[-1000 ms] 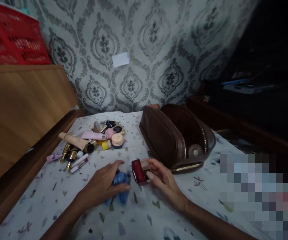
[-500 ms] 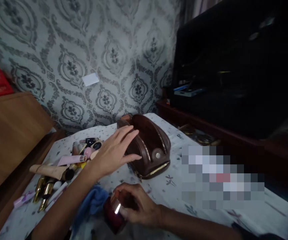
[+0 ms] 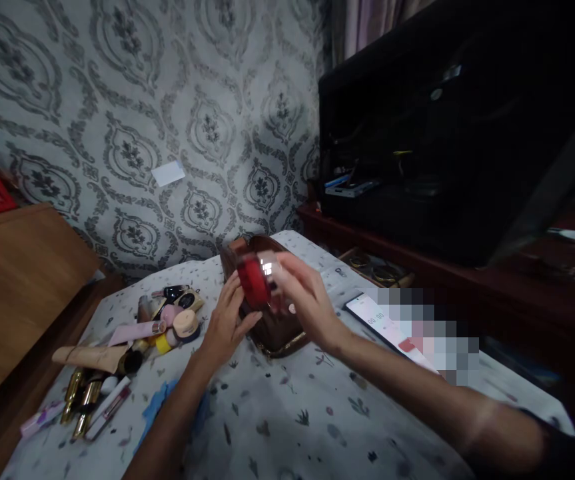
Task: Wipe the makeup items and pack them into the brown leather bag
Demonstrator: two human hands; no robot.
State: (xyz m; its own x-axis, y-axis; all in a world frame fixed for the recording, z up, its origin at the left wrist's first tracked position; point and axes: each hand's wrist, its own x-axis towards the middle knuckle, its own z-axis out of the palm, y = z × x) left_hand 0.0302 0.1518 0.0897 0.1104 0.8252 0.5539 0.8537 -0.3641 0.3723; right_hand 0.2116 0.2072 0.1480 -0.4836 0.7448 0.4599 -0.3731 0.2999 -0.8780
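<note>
My right hand (image 3: 307, 300) grips a small red cosmetic bottle (image 3: 253, 280) with a shiny cap, blurred by motion, above a brown zippered bag (image 3: 280, 340). The bag stands unzipped near the middle of the table, partly hidden by my hands. At the bag's left side, my left hand (image 3: 227, 317) has its fingers stretched out and spread, with nothing in it. To the left lie several cosmetics, among them a beige tube (image 3: 90, 357), a pink tube (image 3: 134, 331), a jar with a cream lid (image 3: 186, 323) and gold-capped bottles (image 3: 87, 408).
A blue cloth (image 3: 154, 410) lies partly under my left forearm. On the right, a phone (image 3: 382, 323) rests on the patterned tablecloth (image 3: 292, 413). Beyond it stand a large dark screen (image 3: 417, 133) and a small open box (image 3: 374, 267). A wooden cabinet (image 3: 22, 267) borders the left.
My right hand has lifted the red bottle from the near table area up and forward over the bag. My left hand has drawn back slightly to the bag's near left side.
</note>
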